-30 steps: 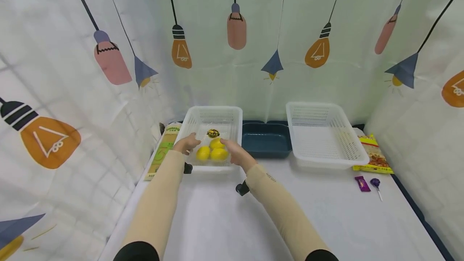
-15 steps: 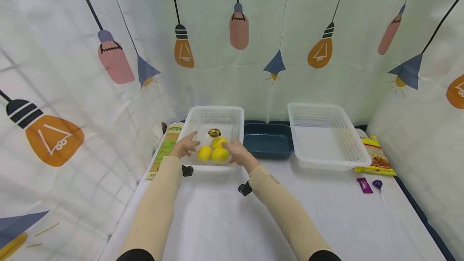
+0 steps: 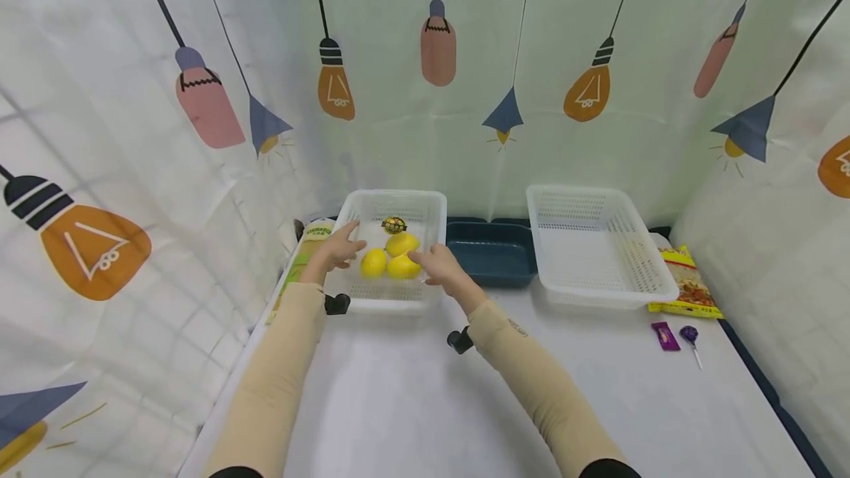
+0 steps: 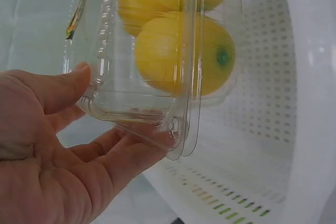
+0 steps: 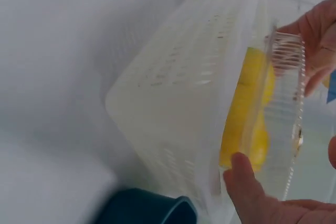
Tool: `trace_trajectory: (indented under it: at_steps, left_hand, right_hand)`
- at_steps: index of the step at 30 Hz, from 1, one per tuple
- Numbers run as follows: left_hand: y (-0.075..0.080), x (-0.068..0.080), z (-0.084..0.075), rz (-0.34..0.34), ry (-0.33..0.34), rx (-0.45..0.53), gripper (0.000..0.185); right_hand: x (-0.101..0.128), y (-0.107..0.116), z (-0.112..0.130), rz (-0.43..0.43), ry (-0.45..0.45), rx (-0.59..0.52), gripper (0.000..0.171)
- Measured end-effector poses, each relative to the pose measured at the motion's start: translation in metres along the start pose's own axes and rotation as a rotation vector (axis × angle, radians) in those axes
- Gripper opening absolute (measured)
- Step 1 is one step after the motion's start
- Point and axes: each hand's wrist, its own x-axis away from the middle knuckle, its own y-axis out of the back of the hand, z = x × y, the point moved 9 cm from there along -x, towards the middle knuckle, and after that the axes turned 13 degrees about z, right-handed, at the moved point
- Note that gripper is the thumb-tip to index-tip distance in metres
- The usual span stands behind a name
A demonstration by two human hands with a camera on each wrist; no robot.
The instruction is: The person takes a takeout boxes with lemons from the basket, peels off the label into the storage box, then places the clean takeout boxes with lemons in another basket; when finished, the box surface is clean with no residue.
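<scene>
The clamshell [image 3: 392, 257] with 3 lemons [image 4: 178, 51] is held between both hands, low over the left basket [image 3: 432, 205]. The left hand [image 3: 340, 248] and right hand [image 3: 438, 265] grip opposite ends, fingers beneath, keeping it level.
</scene>
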Motion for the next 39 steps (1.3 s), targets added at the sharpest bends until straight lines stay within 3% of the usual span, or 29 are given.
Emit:
trace_trajectory:
  at_steps: [4, 9, 12, 15, 16, 22, 25, 31, 39]
  left_hand:
    - [0.004, 0.012, -0.023, -0.025, -0.047, -0.049, 0.070]
    - [0.002, 0.025, -0.047, -0.044, -0.099, -0.084, 0.070]
    - [-0.003, 0.030, -0.060, -0.056, -0.122, -0.108, 0.069]
    - [-0.011, 0.035, -0.071, -0.054, -0.138, -0.111, 0.069]
    - [-0.014, 0.036, -0.074, -0.047, -0.148, -0.100, 0.069]
    - [-0.033, 0.049, -0.093, -0.053, -0.210, -0.105, 0.069]
    - [-0.041, 0.053, -0.102, -0.076, -0.240, -0.136, 0.069]
    - [-0.065, 0.058, -0.110, -0.110, -0.305, -0.177, 0.069]
    - [-0.110, 0.064, -0.099, -0.165, -0.361, -0.188, 0.069]
  right_hand:
    - [0.010, 0.013, 0.008, -0.094, 0.051, 0.084, 0.069]
    - [0.024, 0.029, 0.012, -0.198, 0.111, 0.128, 0.042]
    - [0.034, 0.040, 0.012, -0.222, 0.130, 0.115, 0.046]
    - [0.043, 0.051, 0.012, -0.239, 0.133, 0.108, 0.073]
    - [0.047, 0.055, 0.013, -0.251, 0.141, 0.112, 0.074]
    - [0.073, 0.075, 0.019, -0.304, 0.224, 0.183, 0.053]
    - [0.088, 0.086, 0.017, -0.322, 0.230, 0.182, 0.062]
    - [0.119, 0.100, 0.003, -0.381, 0.232, 0.210, 0.065]
    - [0.154, 0.101, -0.039, -0.400, 0.176, 0.245, 0.065]
